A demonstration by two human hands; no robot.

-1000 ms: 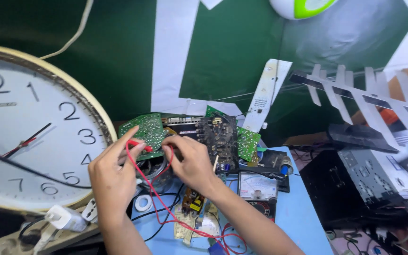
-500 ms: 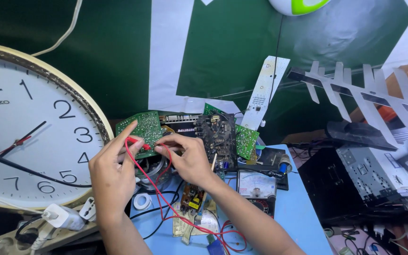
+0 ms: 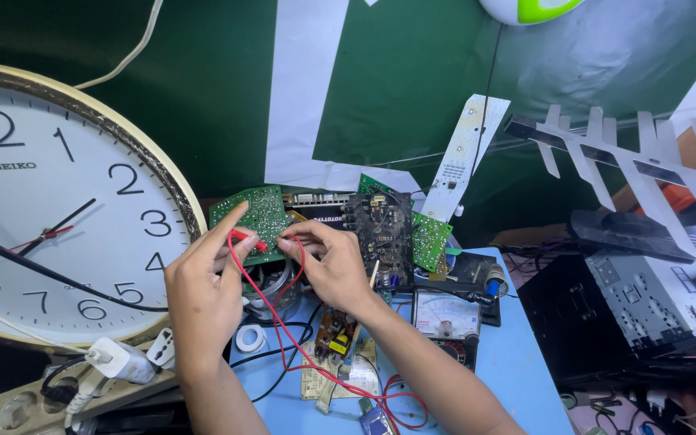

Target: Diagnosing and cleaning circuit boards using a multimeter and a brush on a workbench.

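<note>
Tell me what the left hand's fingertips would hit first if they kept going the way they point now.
The left hand points up and right, gripping a red probe. Straight on, it would most likely meet the green circuit board just beyond the fingertips; depth is hard to judge, and they may already touch it.

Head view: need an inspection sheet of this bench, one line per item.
Surface: blue table, crowded, little bare area.
Job's things: green circuit board propped upright; red probe pressed on it.
Clutter: dark board, analog meter, small boards, tape roll.
Grippers: left hand pinches the red probe; right hand fingers at the board's edge, hold unclear.
Cables: red lead runs from the probe down across the table; black wires beneath it.
Surroundings: wall clock left, antenna and black chassis right, green backdrop.
</note>
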